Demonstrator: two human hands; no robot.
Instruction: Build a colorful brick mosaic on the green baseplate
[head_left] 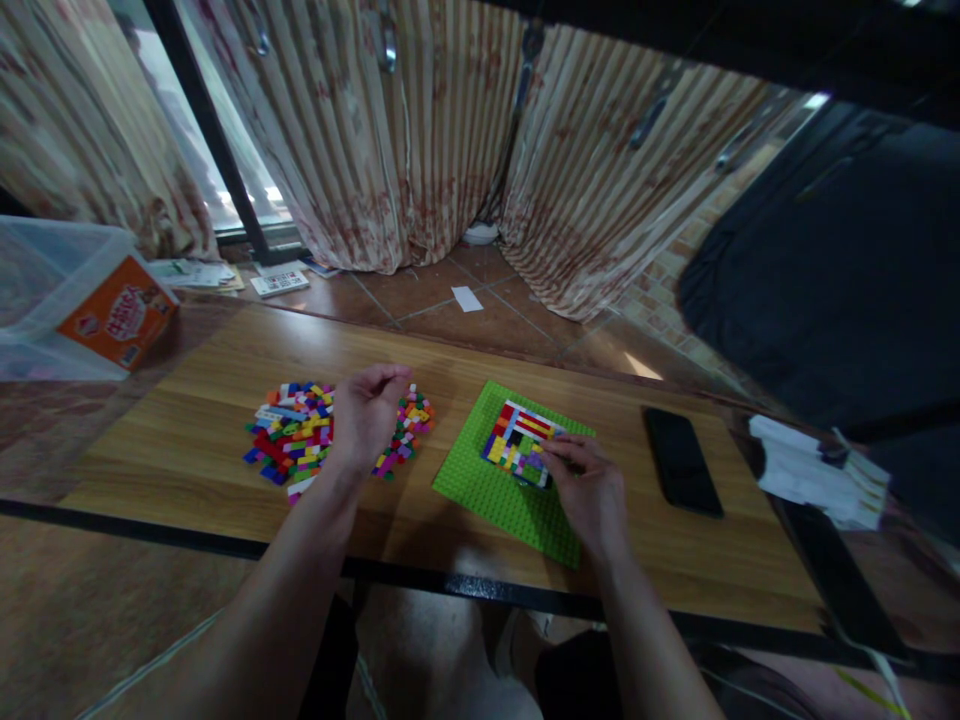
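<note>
A green baseplate point(469, 450) lies at an angle on the wooden table, bearing a multicoloured block of toy bricks point(517, 437) near its middle. My right hand point(592, 490) is at the right edge of this build, thumb and fingertips pinched over its top; whatever they hold is too small to make out. Over a heap of loose toy bricks point(300, 430) hovers my left hand point(364, 415), fingers pressed together and pointing right. What is in its pinch, if anything, cannot be seen. The left hand and wrist hide part of the heap.
A black phone point(682, 460) lies on the table point(225, 350) right of the baseplate. Left of the table stands a clear plastic bin point(60, 260) with an orange label. White papers point(817, 470) and a dark flat object point(844, 580) sit at the right end. Curtains point(450, 130) hang behind.
</note>
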